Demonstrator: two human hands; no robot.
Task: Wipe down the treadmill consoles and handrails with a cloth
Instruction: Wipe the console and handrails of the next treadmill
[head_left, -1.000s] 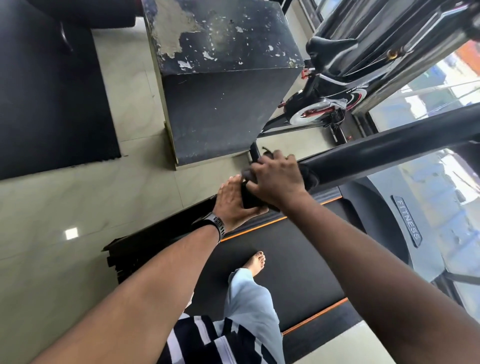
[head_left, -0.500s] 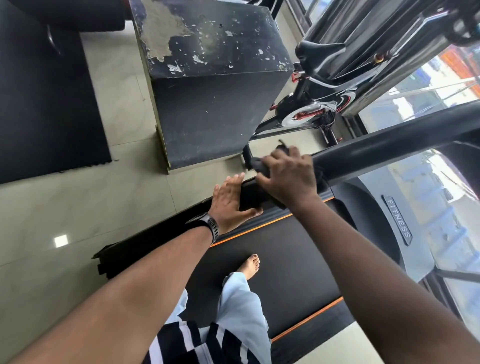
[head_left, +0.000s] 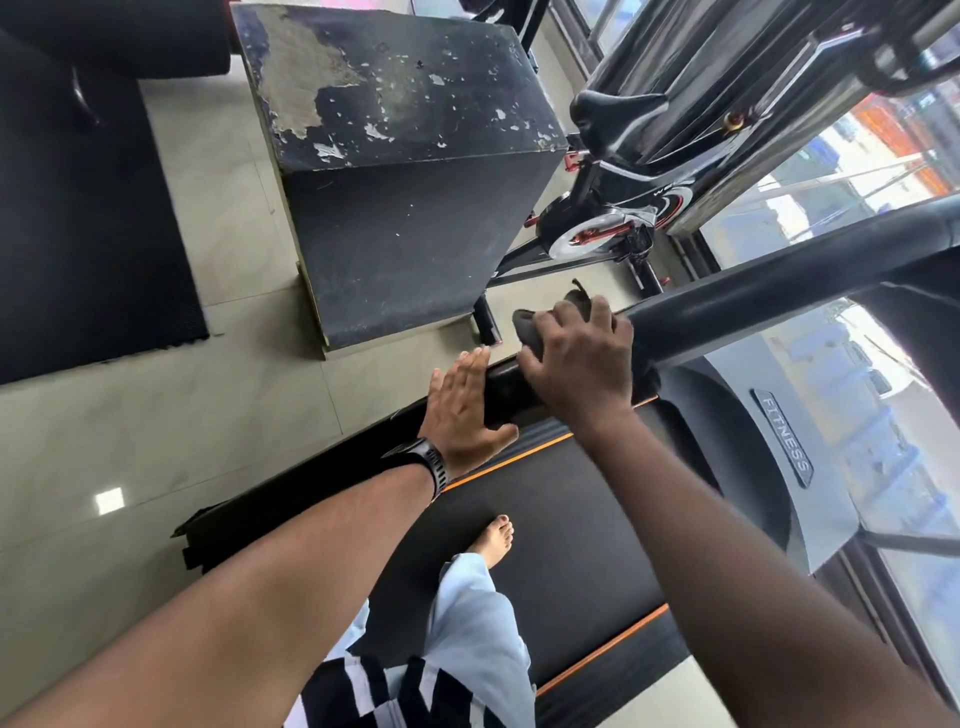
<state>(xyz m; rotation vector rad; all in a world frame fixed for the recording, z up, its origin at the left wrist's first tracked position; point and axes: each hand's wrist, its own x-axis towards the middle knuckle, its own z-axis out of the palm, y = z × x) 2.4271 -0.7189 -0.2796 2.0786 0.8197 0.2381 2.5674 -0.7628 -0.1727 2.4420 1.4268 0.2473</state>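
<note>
A thick black handrail (head_left: 779, 280) of the treadmill runs from the upper right down to its free end at the centre. My right hand (head_left: 579, 364) grips a dark cloth (head_left: 530, 325) wrapped over the rail near that end; the cloth bulges out past my fingers. My left hand (head_left: 462, 410), with a black watch on the wrist, lies flat with straight fingers against the rail's end, just left of the right hand. Below are the black treadmill belt (head_left: 550, 525) with orange edge lines and my bare foot.
A worn black box (head_left: 395, 171) with peeling paint stands on the tiled floor beyond the rail. An exercise bike (head_left: 618, 218) is at the upper right beside windows. Black floor mats (head_left: 78, 234) cover the left. The grey motor cover (head_left: 779, 452) reads FITNESS.
My right hand has slid the cloth a little further up the rail toward the right. My left hand's fingers have straightened and now lie flat on the rail's end.
</note>
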